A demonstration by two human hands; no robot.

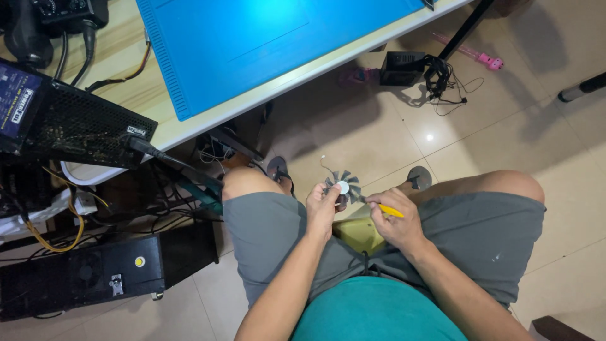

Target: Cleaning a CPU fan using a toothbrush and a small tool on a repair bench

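Head view: my left hand (322, 208) pinches the small fan (343, 187); my right hand's (398, 221) fingers grip a yellow-handled tool (386, 210), probably prying its hub next, steadily.

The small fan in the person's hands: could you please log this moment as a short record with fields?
view: head camera, looking down at the lap of a seated person
left hand: holds the small grey fan by its rim, white round centre facing up
right hand: grips a yellow-handled tool, tip at the fan's edge
above: blue mat on a light table
left: black mesh-sided box with cables
floor: pale tiles, black computer case
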